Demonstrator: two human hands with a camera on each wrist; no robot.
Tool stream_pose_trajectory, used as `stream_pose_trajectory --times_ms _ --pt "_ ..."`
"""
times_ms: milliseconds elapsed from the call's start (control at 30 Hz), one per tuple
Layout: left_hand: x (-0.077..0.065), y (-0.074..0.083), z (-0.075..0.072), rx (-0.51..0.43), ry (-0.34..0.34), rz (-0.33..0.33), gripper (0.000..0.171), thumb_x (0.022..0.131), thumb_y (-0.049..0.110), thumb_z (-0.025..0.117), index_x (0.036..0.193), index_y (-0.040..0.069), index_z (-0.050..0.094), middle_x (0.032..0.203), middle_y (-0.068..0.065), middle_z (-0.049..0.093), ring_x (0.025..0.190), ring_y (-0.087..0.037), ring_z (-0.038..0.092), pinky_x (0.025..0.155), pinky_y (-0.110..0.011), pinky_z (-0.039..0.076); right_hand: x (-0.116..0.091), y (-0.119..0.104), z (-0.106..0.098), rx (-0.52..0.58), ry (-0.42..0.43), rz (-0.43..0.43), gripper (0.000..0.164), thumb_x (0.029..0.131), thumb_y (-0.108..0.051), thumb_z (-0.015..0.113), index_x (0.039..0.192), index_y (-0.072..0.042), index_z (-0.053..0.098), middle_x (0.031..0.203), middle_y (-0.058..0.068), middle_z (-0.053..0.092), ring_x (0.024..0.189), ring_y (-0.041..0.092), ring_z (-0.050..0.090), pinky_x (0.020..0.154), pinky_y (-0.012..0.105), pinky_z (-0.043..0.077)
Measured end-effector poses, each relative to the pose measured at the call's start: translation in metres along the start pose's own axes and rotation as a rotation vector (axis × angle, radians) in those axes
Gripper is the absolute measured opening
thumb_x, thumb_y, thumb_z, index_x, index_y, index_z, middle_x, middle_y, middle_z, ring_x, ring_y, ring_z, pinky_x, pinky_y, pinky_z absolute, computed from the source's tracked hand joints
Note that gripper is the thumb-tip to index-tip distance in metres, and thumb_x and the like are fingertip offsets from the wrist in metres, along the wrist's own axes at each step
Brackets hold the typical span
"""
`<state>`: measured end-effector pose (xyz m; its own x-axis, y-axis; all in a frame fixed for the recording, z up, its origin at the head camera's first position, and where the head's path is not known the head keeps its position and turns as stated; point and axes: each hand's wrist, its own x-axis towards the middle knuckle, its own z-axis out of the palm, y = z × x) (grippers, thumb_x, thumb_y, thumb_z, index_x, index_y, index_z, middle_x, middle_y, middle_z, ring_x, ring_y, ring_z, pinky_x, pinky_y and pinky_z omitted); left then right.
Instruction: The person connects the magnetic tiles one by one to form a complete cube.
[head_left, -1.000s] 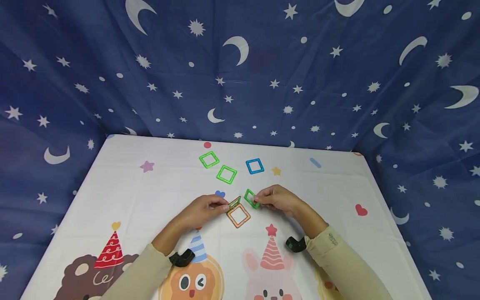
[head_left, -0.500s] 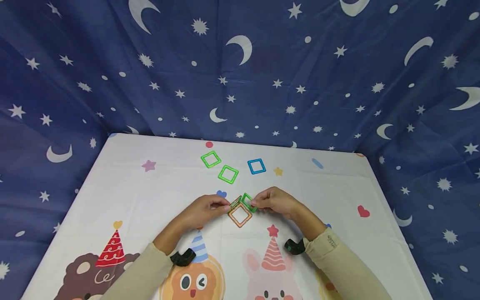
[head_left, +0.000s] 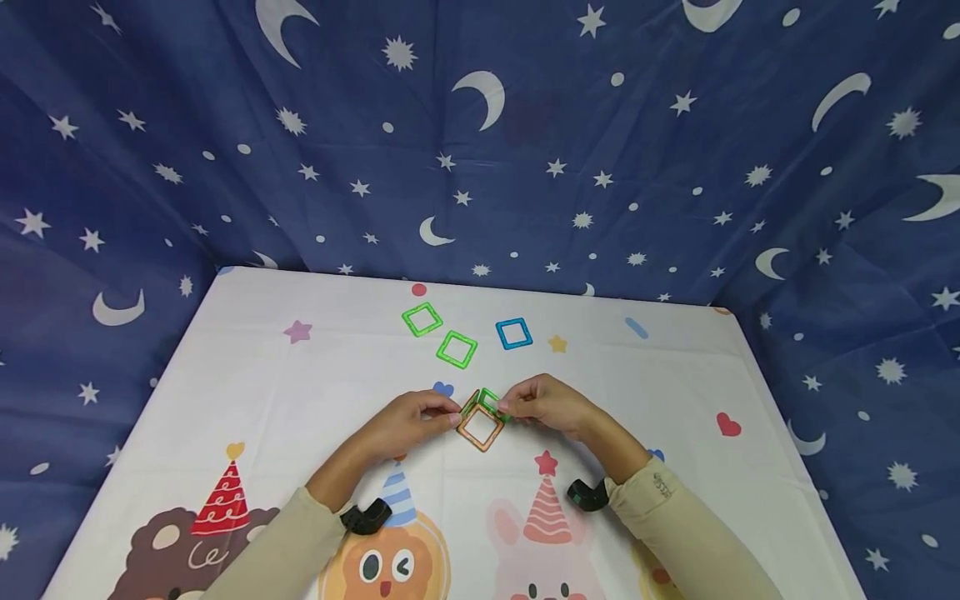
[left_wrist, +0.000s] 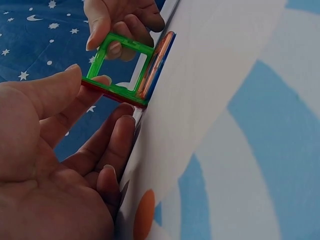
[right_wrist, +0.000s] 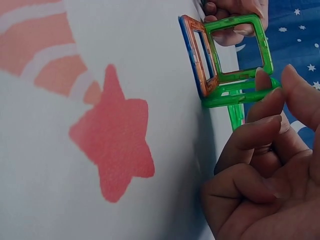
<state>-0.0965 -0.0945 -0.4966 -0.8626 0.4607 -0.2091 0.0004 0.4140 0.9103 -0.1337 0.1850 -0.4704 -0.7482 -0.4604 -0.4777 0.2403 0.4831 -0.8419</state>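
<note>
An orange square magnetic tile (head_left: 472, 442) with a blue underside (left_wrist: 162, 65) lies flat on the table between both hands. My left hand (head_left: 408, 423) pinches an upright green tile (right_wrist: 266, 47) at the orange tile's far left edge; a red layer backs it in the left wrist view. With thumb and fingers, my right hand (head_left: 547, 404) pinches another upright green tile (head_left: 486, 397) along the far right edge. The two standing tiles meet at a corner. In the right wrist view, the right hand's tile (right_wrist: 235, 101) appears nearly edge-on, its lower edge against the orange one.
Beyond the hands lie two loose green tiles (head_left: 430, 328) (head_left: 471, 355) and a blue tile (head_left: 518, 345). The white table cover (head_left: 337, 375) has printed animals and shapes. A blue starry curtain (head_left: 337, 125) rises behind and at both sides.
My right hand has moved left, bringing its green tile from apart to against the orange tile and the left upright tile. The left hand has held its tile nearly still.
</note>
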Motion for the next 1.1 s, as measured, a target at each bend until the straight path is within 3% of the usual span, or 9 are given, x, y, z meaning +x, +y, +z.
stream_pose_trajectory --times_ms 533,700,900,1100 --pt "-0.0004 0.0005 0.0003 -0.019 -0.008 0.006 0.026 0.098 0.037 0.068 0.116 0.018 0.075 0.111 0.003 0.07 0.104 -0.013 0.062 0.097 -0.038 0.048 -0.0015 0.0001 0.0019 -0.077 0.018 -0.051 0.027 0.097 -0.03 0.071 0.107 -0.006 0.076 0.078 0.0 0.059 0.071 0.017 0.049 0.065 0.029 0.042" --pt "0.0007 0.0007 0.0 -0.006 -0.019 0.018 0.026 0.098 0.039 0.068 0.115 0.021 0.076 0.111 0.004 0.069 0.104 -0.012 0.062 0.098 -0.038 0.047 -0.0066 0.0005 -0.0028 -0.04 0.031 -0.059 0.025 0.094 -0.023 0.075 0.111 -0.004 0.074 0.084 0.005 0.065 0.073 0.02 0.053 0.065 0.03 0.045" --pt "0.0014 0.0014 -0.0013 0.0 -0.024 0.009 0.024 0.099 0.04 0.066 0.111 0.022 0.077 0.106 0.006 0.068 0.101 -0.013 0.06 0.095 -0.036 0.047 -0.0045 0.0011 -0.0022 -0.056 0.064 -0.107 0.021 0.094 -0.022 0.075 0.11 -0.007 0.077 0.082 0.003 0.065 0.071 0.019 0.052 0.062 0.028 0.045" --pt "0.0015 0.0025 -0.0005 -0.043 -0.017 -0.017 0.026 0.101 0.043 0.063 0.113 0.02 0.068 0.103 0.005 0.068 0.098 -0.014 0.061 0.09 -0.034 0.048 0.0002 0.0017 0.0037 -0.077 0.038 -0.14 0.02 0.095 -0.024 0.074 0.108 -0.009 0.078 0.079 0.0 0.063 0.066 0.015 0.05 0.059 0.026 0.043"
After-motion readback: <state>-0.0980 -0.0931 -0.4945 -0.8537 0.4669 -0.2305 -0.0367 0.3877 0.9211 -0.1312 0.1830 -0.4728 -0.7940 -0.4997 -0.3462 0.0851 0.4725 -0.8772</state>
